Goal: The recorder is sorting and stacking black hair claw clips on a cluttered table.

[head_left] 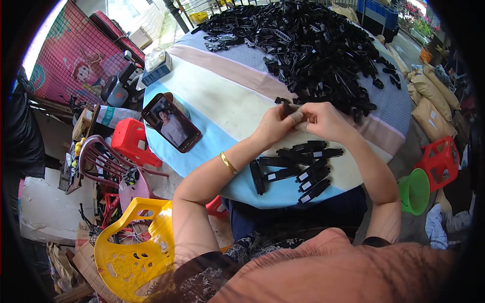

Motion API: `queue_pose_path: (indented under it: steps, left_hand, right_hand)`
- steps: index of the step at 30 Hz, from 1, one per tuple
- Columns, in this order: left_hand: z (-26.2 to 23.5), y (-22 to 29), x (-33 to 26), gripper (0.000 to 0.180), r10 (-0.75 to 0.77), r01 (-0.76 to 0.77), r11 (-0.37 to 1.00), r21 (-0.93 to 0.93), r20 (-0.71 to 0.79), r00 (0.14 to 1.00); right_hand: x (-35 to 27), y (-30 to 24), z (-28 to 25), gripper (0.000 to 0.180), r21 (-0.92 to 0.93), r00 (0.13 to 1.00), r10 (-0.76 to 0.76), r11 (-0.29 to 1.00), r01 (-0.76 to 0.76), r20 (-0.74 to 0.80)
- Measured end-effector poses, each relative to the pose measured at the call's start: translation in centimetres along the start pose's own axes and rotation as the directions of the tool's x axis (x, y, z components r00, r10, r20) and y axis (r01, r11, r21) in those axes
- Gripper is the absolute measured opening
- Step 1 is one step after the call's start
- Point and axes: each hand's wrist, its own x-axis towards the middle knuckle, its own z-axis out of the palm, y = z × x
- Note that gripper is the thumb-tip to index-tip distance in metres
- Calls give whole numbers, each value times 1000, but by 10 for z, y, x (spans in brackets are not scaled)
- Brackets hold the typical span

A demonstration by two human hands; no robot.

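My left hand [277, 122] and my right hand [326, 120] meet above the round table, fingers closed and pressed together. A small black piece [283, 101] shows at the left fingertips; most of it is hidden. Whether the right fingers grip the same piece cannot be seen. Tan coverings wrap some fingertips. Nearer me, below the hands, lies a loose group of slim black plastic pieces [281, 174], several with a white label. Just beyond the hands a large heap of similar black pieces [323, 45] covers the far side of the table.
A phone [172, 122] showing a person leans on a round container at the table's left. Behind it is a blue tissue box [157, 69]. A yellow chair [134, 247] and red stool [132, 141] stand left; a green bin [415, 192], red stool and brown sacks [434, 113] stand right.
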Motion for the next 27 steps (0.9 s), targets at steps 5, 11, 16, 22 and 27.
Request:
queue_pose_path:
  steps: [5, 11, 16, 22, 27]
  left_hand:
    - [-17, 26, -7, 26, 293, -159, 658, 736, -56, 954]
    - [-20, 12, -21, 33, 241, -317, 419, 851, 233, 942]
    - [-26, 23, -22, 36, 171, -232, 514, 826, 167, 971]
    - [-34, 22, -16, 24, 143, -265, 594, 760, 224, 964]
    - [-31, 11, -13, 27, 285, -263, 560, 785, 115, 951]
  right_hand:
    - [15, 15, -5, 28, -568, 847, -474, 776, 274, -239]
    - [38, 22, 21, 28, -704, 847, -532, 601, 379, 2]
    - [53, 26, 29, 20, -627, 833, -552, 655, 421, -18]
    - [34, 2, 6, 24, -480, 878, -460, 804, 351, -129]
    - [18, 6, 13, 14, 4, 992, -101, 995, 102, -74]
